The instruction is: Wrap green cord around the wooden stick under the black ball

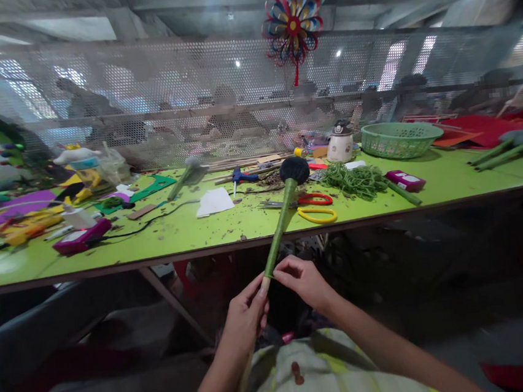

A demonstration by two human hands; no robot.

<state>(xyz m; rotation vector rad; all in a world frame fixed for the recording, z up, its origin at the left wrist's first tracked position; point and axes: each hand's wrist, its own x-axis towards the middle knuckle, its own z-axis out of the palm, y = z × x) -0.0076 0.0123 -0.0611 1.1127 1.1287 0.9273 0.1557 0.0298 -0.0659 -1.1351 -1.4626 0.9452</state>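
Observation:
My left hand [246, 314] is closed round the pale lower part of a long stick [266, 283]. The stick's upper length is wrapped in green [278, 237], and it slants away from me, topped by a dark fuzzy ball [294, 169]. At the lower end of the green wrapping, my right hand [304, 281] pinches a thin green strip [270, 276] between thumb and forefinger, close beside the left fingertips. Beyond the stick, red-handled scissors [315, 199] and yellow-handled scissors [318, 216] lie on the green table [191, 236].
Around the table lie a heap of green strips [357, 180], a green basket [402, 140], a white jar [340, 145], a blue glue gun [243, 176], white paper [214, 202], and a magenta box with a cord [83, 236]. A perforated screen [165, 106] stands behind, with people beyond it.

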